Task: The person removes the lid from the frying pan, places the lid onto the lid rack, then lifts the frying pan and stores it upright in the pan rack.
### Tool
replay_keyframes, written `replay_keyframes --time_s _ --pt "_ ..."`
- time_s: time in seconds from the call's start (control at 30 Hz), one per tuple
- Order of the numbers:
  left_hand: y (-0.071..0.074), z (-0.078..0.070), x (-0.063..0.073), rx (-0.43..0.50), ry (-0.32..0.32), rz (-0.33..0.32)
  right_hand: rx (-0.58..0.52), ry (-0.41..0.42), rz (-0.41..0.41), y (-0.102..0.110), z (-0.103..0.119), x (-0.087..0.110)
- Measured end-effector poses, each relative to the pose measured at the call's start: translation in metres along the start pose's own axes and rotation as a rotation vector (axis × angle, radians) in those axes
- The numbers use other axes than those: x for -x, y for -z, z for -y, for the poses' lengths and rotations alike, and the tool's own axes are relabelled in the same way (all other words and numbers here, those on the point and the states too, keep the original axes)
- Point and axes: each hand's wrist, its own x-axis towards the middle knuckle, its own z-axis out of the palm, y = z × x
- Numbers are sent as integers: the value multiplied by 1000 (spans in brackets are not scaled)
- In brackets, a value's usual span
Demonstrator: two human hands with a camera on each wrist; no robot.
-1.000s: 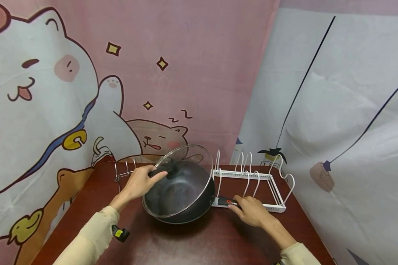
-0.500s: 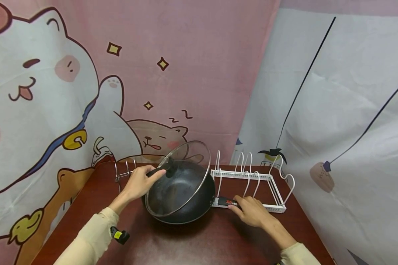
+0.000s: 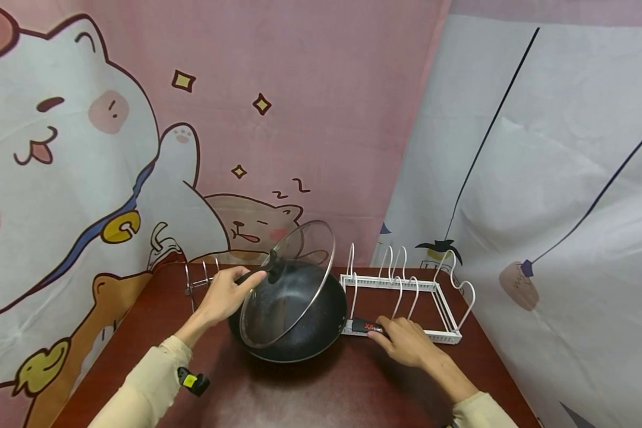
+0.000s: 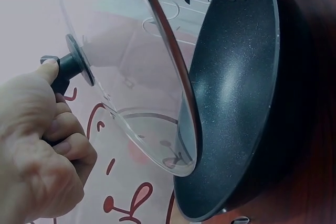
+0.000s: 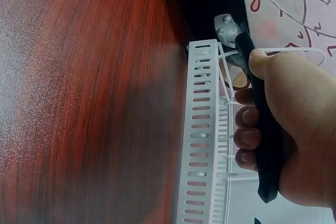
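Note:
A black frying pan [image 3: 321, 324] sits on the table, its long handle [image 3: 365, 325] pointing right. My right hand [image 3: 406, 342] grips that handle; in the right wrist view the fingers curl round the black grip [image 5: 268, 145]. Above the pan a clear glass lid [image 3: 291, 297] with a metal rim is held steeply tilted. My left hand [image 3: 224, 297] grips the lid's black knob [image 4: 71, 69], thumb on top and fingers curled beneath. In the left wrist view the pan's dark inside [image 4: 231, 93] shows beyond the lid; whether the rim touches the pan I cannot tell.
A white rack [image 3: 444, 337] with upright wire loops stands right of the pan, partly under the handle. A smaller metal wire rack [image 3: 189, 288] stands at the back left. The reddish-brown table [image 3: 299, 398] meets printed curtains [image 3: 342, 119] behind and at the right.
The lid has tipped further upright, its far edge rising and its near edge shifting right, uncovering more of the pan. The left hand stays on the knob; pan and right hand hold still.

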Motion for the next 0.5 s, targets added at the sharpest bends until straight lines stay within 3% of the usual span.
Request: replay_keyframes --time_s 0.5 --pt "-3 -1 -1 88 40 -23 -7 24 -14 1 1 1"
